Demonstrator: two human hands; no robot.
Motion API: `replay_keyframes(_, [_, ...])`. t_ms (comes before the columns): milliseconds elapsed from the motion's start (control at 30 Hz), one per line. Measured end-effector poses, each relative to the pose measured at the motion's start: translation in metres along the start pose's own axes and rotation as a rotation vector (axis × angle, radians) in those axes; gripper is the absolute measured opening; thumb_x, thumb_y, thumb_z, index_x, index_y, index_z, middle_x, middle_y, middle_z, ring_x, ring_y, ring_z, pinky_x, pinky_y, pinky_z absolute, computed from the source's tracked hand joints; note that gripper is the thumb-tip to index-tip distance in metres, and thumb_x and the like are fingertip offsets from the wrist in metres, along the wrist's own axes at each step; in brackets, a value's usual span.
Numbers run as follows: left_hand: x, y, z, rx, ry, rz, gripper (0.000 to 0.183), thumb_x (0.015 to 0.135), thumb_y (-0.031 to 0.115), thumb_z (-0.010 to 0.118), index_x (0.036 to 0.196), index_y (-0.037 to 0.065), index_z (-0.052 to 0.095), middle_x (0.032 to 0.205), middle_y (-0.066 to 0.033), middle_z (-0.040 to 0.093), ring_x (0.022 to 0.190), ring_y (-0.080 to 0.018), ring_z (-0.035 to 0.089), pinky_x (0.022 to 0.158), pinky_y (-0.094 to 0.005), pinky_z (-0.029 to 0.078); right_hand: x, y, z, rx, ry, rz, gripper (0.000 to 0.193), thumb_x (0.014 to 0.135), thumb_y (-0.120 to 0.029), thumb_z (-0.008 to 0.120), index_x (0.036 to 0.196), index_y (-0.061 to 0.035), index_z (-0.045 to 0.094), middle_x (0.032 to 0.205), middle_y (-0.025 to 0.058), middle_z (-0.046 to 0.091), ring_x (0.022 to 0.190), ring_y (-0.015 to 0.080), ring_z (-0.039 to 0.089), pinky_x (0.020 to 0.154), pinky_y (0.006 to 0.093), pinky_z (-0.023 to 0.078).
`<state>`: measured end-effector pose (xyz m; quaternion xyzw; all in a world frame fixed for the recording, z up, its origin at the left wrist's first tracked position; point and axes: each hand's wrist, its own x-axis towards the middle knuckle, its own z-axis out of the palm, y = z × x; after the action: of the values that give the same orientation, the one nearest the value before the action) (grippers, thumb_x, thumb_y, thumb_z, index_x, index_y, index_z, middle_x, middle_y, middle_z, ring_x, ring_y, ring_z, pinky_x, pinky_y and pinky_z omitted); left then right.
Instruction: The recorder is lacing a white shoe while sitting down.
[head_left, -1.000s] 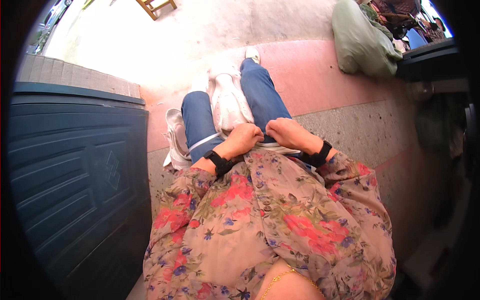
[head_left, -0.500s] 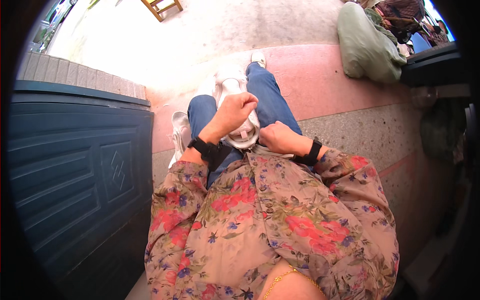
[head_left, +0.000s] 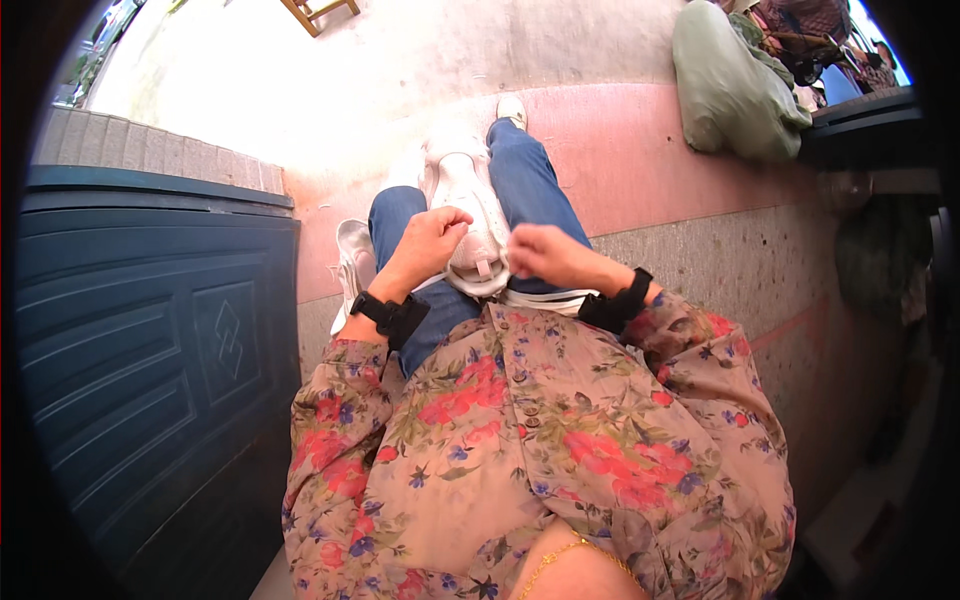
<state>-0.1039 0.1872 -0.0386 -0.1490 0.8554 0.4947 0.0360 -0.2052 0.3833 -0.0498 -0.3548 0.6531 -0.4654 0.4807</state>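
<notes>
A white sneaker point(head_left: 483, 250) lies in my lap between my thighs, its heel with a pull tab toward me. Over its left edge my left hand point(head_left: 432, 243) is closed, thumb and fingers pinched together. On the sneaker's right side, my right hand point(head_left: 548, 253) is curled and slightly blurred, close to the rim. Whatever either pinch holds is too small to make out. More white shoe material point(head_left: 455, 150) shows beyond the sneaker, washed out by glare. White bands point(head_left: 545, 299) lie across my lap below my right hand.
Beside my left leg are more white shoes point(head_left: 354, 262). A dark blue panelled door point(head_left: 150, 330) stands at the left. A full pale green sack point(head_left: 735, 85) sits at the far right, and a wooden stool point(head_left: 322, 12) at the far edge.
My left hand has come down and left, off the middle of the sneaker to its left edge. My right hand has risen slightly from the sneaker's lower right side.
</notes>
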Motion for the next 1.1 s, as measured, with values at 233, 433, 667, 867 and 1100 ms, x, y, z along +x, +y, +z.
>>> replay_keyframes(233, [0.021,-0.011,-0.006,0.088,0.213,-0.035,0.02,0.078,0.014,0.057,0.09,-0.002,0.062,0.077,-0.0171,0.062,0.072,-0.0245,0.06,0.067,-0.0319,0.047,0.054,-0.074,-0.023,0.251,0.12,-0.013,0.02,0.09,-0.014,0.046,0.098,0.0003,0.056,0.07,-0.0033,0.05,0.055,0.0027,0.044,0.049,0.0162,0.038])
replay_keyframes(433, [0.032,-0.023,0.015,0.307,0.36,0.055,0.017,0.069,0.016,0.067,0.074,0.001,0.06,0.074,-0.0157,0.06,0.07,-0.0325,0.058,0.063,-0.0378,0.046,0.094,-0.021,-0.021,-0.318,0.176,-0.072,0.024,0.084,-0.019,0.055,0.08,0.0033,0.06,0.062,0.0058,0.056,0.057,0.0106,0.05,0.053,0.0268,0.042])
replay_keyframes(667, [0.042,-0.025,0.013,0.364,0.262,-0.027,0.016,0.07,0.018,0.066,0.074,0.003,0.061,0.077,-0.0156,0.061,0.074,-0.0316,0.059,0.066,-0.0393,0.046,0.077,0.003,-0.014,-0.743,0.281,-0.054,0.025,0.082,-0.018,0.045,0.075,0.0017,0.059,0.074,0.0223,0.06,0.072,0.0376,0.059,0.066,0.0459,0.046])
replay_keyframes(867, [0.043,-0.024,0.022,0.258,0.376,-0.083,0.014,0.068,0.018,0.067,0.068,0.004,0.063,0.072,-0.0147,0.061,0.068,-0.0321,0.059,0.062,-0.0389,0.047,0.076,-0.008,-0.01,-0.769,0.351,-0.055,0.025,0.084,-0.02,0.046,0.076,-0.0002,0.059,0.071,0.0198,0.06,0.071,0.0364,0.059,0.062,0.0452,0.046])
replay_keyframes(1100, [0.039,-0.022,0.024,0.188,0.373,-0.08,0.015,0.07,0.016,0.066,0.071,0.002,0.062,0.075,-0.0161,0.06,0.073,-0.0318,0.058,0.065,-0.0387,0.045,0.081,0.023,-0.017,-0.722,0.477,-0.157,0.023,0.084,-0.021,0.047,0.083,-0.0024,0.06,0.075,0.0199,0.061,0.075,0.0357,0.059,0.066,0.0443,0.046])
